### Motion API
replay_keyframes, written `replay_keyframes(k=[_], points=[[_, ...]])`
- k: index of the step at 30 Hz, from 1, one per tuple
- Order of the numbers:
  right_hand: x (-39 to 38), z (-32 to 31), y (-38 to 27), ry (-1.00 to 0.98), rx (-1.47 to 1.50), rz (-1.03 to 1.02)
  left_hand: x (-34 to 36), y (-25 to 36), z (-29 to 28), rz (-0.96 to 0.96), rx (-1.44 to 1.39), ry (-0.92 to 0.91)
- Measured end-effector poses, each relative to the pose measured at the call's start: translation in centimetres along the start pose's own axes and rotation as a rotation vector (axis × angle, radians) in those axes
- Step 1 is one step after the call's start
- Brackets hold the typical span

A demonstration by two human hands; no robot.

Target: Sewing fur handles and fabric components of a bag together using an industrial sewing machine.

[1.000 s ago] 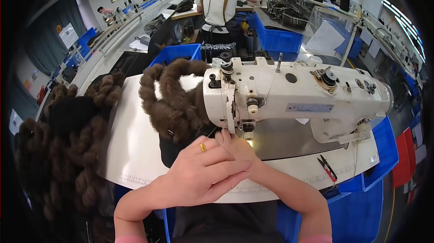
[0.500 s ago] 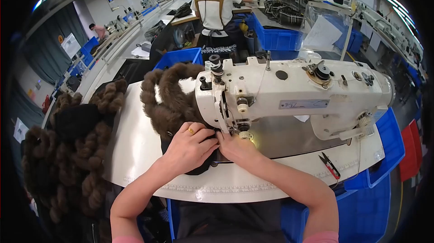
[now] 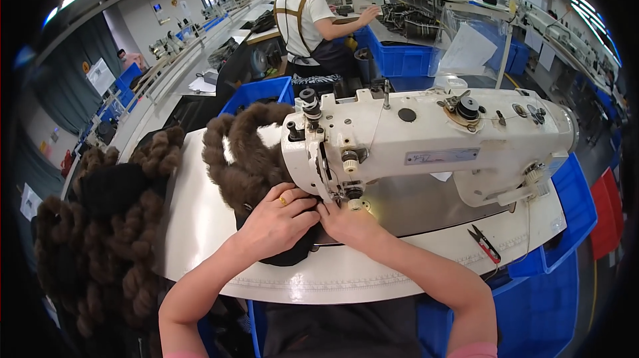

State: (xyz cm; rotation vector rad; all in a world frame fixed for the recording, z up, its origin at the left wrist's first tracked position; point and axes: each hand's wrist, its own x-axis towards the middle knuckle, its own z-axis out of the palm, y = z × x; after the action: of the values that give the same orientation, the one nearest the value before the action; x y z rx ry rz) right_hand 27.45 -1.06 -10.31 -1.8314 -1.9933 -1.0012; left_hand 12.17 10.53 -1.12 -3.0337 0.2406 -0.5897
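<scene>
Both my hands work close together at the needle end of a white sewing machine point(image 3: 426, 132). My left hand point(image 3: 278, 219), with a ring on one finger, has its fingers bent and pinching black fabric point(image 3: 290, 253). Opposite it, my right hand point(image 3: 347, 223) presses its curled fingertips on the same black fabric under the machine's head; the machine partly hides them. Attached to or lying with the fabric, a brown fluffy fur piece point(image 3: 247, 152) loops over the machine bed behind my left hand. The stitching spot itself is hidden by my fingers.
Red-handled thread snips point(image 3: 484, 245) lie on the white table point(image 3: 373, 283), right of my right forearm. More brown fur and black pieces point(image 3: 110, 225) are heaped at the left. Blue bins point(image 3: 532, 305) stand below right and behind. A co-worker point(image 3: 313, 32) sits ahead.
My hands stay at the needle, holding the fabric in nearly the same pose. The fur piece has shifted slightly. The co-worker has turned rightward with an arm stretched out. The view has moved a little.
</scene>
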Motion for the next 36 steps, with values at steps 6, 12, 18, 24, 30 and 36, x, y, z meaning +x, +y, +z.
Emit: replay_keyframes(k=[6,12,18,24,30,36], points=[[0.1,0.7,-0.2,0.079,0.056,-0.026,-0.6,-0.1,0.5,0.007,-0.016,0.055],[0.0,0.9,-0.4,0.085,0.109,-0.01,-0.6,0.0,-0.4,0.001,-0.069,0.014],[0.5,0.7,-0.8,0.071,0.165,-0.006,-0.2,-0.4,-0.8,0.054,-0.027,0.002],[0.1,0.7,-0.8,-0.039,0.184,0.097,-0.4,1.1,-1.6,0.022,-0.077,0.053],[0.0,0.2,-0.7,-0.052,0.171,0.092,0.8,8.4,-7.1,-0.064,-1.33,-0.235],[0.3,0.5,-1.1,-0.045,0.196,0.076,1.6,11.0,-10.0,0.058,-1.903,-0.164]])
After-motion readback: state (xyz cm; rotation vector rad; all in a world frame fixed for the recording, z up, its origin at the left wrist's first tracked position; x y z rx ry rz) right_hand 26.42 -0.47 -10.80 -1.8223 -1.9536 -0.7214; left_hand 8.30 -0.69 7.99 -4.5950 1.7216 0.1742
